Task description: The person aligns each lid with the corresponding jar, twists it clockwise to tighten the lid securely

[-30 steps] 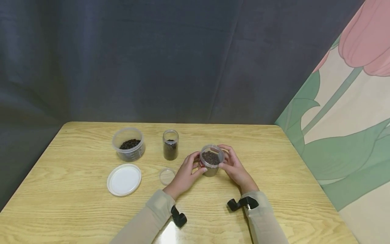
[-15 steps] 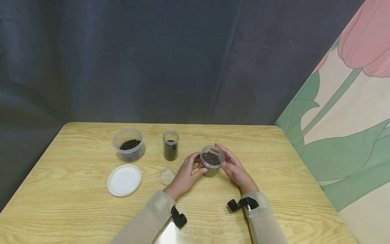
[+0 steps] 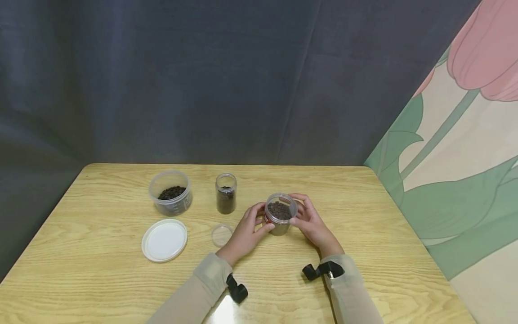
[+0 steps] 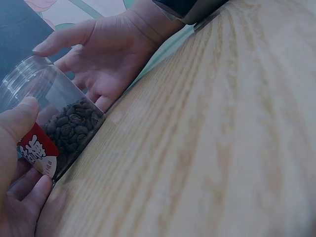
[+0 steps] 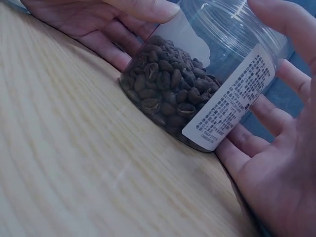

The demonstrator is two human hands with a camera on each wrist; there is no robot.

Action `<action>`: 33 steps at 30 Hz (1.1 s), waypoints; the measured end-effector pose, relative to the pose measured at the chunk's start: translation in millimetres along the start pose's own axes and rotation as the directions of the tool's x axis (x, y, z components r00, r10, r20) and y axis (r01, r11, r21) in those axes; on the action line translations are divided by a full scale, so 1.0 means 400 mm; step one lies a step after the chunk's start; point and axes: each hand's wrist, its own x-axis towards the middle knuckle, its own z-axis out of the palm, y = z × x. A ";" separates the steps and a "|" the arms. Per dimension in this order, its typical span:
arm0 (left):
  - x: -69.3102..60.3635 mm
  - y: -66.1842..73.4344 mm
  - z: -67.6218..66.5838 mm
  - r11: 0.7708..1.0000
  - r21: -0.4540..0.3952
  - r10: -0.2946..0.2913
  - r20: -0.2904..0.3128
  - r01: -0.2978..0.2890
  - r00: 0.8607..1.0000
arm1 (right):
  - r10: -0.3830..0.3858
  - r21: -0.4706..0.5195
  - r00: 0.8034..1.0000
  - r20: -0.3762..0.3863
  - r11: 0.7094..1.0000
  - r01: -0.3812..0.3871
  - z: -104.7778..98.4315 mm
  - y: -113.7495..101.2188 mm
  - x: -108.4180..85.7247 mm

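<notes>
A clear, lidless plastic jar [image 3: 280, 229] stands on the table between my two hands, part filled with dark coffee beans [image 5: 165, 81]. My left hand [image 3: 246, 231] grips its left side, thumb at the front and fingers curled behind. The left wrist view shows a red label [image 4: 37, 148] beside that thumb. On the other side my right hand [image 3: 316, 228] holds the jar near the rim, its thumb at the front edge and its fingers around the back. A white printed label [image 5: 234, 101] faces the right wrist camera. Part of the right fingers is hidden behind the jar.
A round translucent tub [image 3: 174, 209] with dark beans stands at the back left, a white lid [image 3: 164, 240] in front of it. Nearer are a slim clear jar [image 3: 225, 202] of dark beans and a small clear disc-like lid [image 3: 222, 235]. Dark cloth [image 3: 202, 90] hangs behind the table.
My right fingers slid back along the jar's side half a second ago, and now the thumb is at the front rim again. The left hand stays in place, and the jar remains upright.
</notes>
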 end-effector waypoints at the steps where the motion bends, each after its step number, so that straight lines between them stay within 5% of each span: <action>1: 0.000 -0.001 0.000 1.000 0.002 -0.004 0.002 0.004 1.000 | -0.001 -0.007 1.000 -0.005 1.000 0.001 0.000 0.001 0.000; 15: 0.001 -0.006 0.003 1.000 0.002 -0.023 -0.001 0.023 1.000 | -0.017 0.023 0.998 0.063 1.000 0.016 0.001 0.003 0.003; 33: 0.002 -0.001 0.001 1.000 -0.001 -0.013 0.002 0.013 1.000 | -0.006 0.036 1.000 0.026 0.999 0.005 0.001 -0.001 0.001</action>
